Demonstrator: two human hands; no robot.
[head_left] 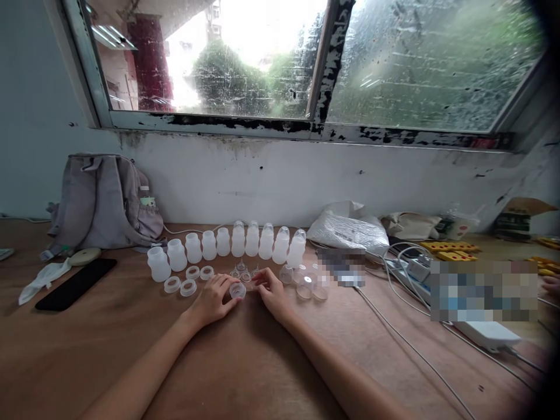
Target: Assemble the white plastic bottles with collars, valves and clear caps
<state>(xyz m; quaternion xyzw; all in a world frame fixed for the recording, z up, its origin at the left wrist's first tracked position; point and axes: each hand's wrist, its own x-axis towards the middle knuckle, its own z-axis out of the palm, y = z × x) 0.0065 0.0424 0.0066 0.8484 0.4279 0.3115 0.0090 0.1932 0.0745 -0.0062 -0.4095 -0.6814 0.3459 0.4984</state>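
Observation:
My left hand (215, 298) rests on the brown table with thumb and fingers round a translucent ring (237, 290). Just right of it, my right hand (272, 291) has its fingers bent down at the small clear nipples (241, 267); whether its fingertips hold one is hard to see. Several white rings (188, 287) lie left of my left hand. Clear round caps (304, 290) lie right of my right hand. Behind, frosted bottles (193, 248) stand upright in an arc, and those on the right half (267, 240) have clear domed tops.
A grey backpack (102, 201) and a black phone-like slab (76, 284) are at the left. At the right are a silver bubble pouch (347, 227), white cables (405, 344), a white power strip (485, 333) and yellow pieces (452, 251). Part of another person's hand (552, 286) shows at the right edge.

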